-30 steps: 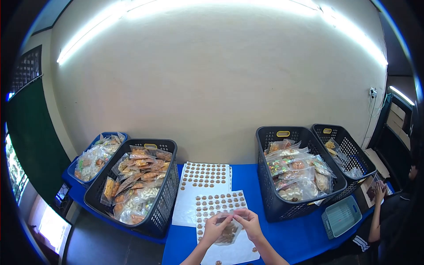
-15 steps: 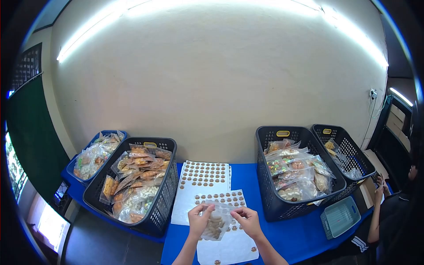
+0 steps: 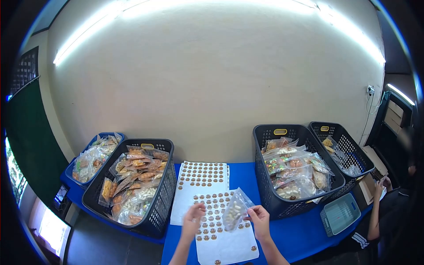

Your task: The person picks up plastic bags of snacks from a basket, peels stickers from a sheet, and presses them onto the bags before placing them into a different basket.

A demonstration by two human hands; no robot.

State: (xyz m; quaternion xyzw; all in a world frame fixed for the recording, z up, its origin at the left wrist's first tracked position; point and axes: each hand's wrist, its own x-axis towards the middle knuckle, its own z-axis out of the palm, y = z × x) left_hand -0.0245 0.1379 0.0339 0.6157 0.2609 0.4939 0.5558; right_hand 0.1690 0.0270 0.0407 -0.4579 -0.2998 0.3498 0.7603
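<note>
My right hand (image 3: 259, 219) pinches a clear snack bag (image 3: 235, 210) above the sticker sheet (image 3: 221, 229) on the blue desk (image 3: 291, 238). Left hand (image 3: 193, 219) spread, fingertips near the sheet's stickers.

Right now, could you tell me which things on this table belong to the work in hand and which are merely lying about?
In hand:
clear snack bag, held by right hand
sticker sheet, under left hand
black baskets of bagged snacks

Lying about:
grey tray
blue basket
far black basket
</note>
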